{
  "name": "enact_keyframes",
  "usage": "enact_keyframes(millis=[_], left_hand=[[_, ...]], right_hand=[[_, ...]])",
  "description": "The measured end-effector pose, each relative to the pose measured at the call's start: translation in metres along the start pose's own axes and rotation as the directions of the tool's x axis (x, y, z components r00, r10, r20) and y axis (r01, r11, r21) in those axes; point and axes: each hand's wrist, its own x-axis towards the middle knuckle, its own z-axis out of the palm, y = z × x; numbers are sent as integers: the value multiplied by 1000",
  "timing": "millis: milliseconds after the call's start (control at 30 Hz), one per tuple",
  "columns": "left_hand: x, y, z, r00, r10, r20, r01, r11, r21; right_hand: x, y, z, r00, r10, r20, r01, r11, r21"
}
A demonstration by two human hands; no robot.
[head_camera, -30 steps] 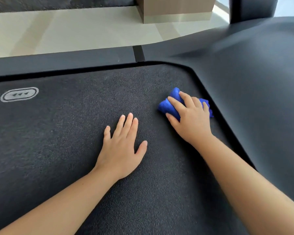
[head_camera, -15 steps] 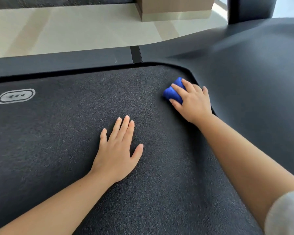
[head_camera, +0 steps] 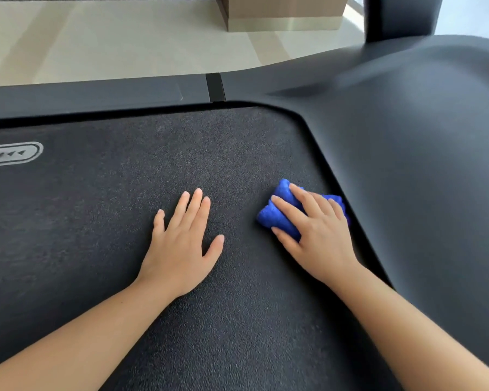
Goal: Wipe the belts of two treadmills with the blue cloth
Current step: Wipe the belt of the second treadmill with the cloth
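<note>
Head view: working at the front right corner of the belt [head_camera: 124,221], hard up against the motor cover [head_camera: 421,165].

Holding the blue cloth [head_camera: 277,218] bunched into a wad beneath the right hand [head_camera: 319,235], grip clamped on it, fingers curled over the top and thumb along the near side. Probably meant to keep the wad from unrolling when pushed across such rough texture.

Resting the cloth directly on the belt, just beside the curved edge of the cover, likely so as to reach the strip along that seam.

Planting the left hand [head_camera: 181,249] flat on the belt to the left of the cloth, near but not touching it. Grip apart, fingers straight and close together, holding nothing. Seemingly for bracing body weight in the lean forward, perhaps also for stopping the belt from rolling under the strokes.

Beyond: the side rail [head_camera: 96,94] along the far edge, pale floor [head_camera: 96,38] behind, a printed arrow mark [head_camera: 12,153] at far left on the belt.

No second treadmill in sight, so at most partway through, judging by this alone.
</note>
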Motion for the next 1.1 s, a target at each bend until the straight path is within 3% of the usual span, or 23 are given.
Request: enact_keyframes(millis=[100, 200, 300, 567, 1100], left_hand=[[1, 0, -1, 1000, -3, 5, 3, 1000, -6], [0, -1, 1, 1000, -3, 2, 3, 1000, 11], [1, -2, 1, 1000, -4, -6, 4, 1000, -10], [0, -2, 2, 1000, -1, -14, 1, 1000, -26], [-33, -4, 4, 997, 56, -59, -58, 998, -35]], right_hand=[[44, 14, 13, 997, -4, 74, 7, 999, -41], [84, 24, 23, 985, 104, 138, -92, 992, -91], [87, 23, 30, 991, 119, 60, -114, 990, -81], [31, 13, 14, 994, 111, 3, -111, 993, -52], [-121, -35, -45, 977, 213, 24, -208, 971, -121]])
